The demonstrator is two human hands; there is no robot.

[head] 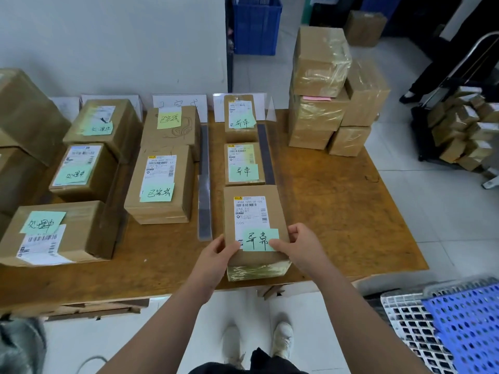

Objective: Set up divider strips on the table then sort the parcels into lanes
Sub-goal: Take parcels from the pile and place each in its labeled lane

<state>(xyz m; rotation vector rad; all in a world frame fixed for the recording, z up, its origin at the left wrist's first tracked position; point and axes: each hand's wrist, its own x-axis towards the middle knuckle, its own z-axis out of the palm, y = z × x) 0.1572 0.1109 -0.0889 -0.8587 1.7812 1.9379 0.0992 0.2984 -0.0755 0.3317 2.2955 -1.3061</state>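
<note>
The left hand (216,256) grips the near-left corner of the parcel (251,209), thumb on top. The right hand (299,247) pinches the near-right corner by the green note (260,240) (both forearms reach in from 6 o'clock). The parcel lies flat at the table's (337,211) near edge, label up, long axis running 6 to 12 o'clock. A divider strip (204,182) lies at its 9 o'clock, and two smaller parcels (243,163) are lined up at 12 o'clock.
</note>
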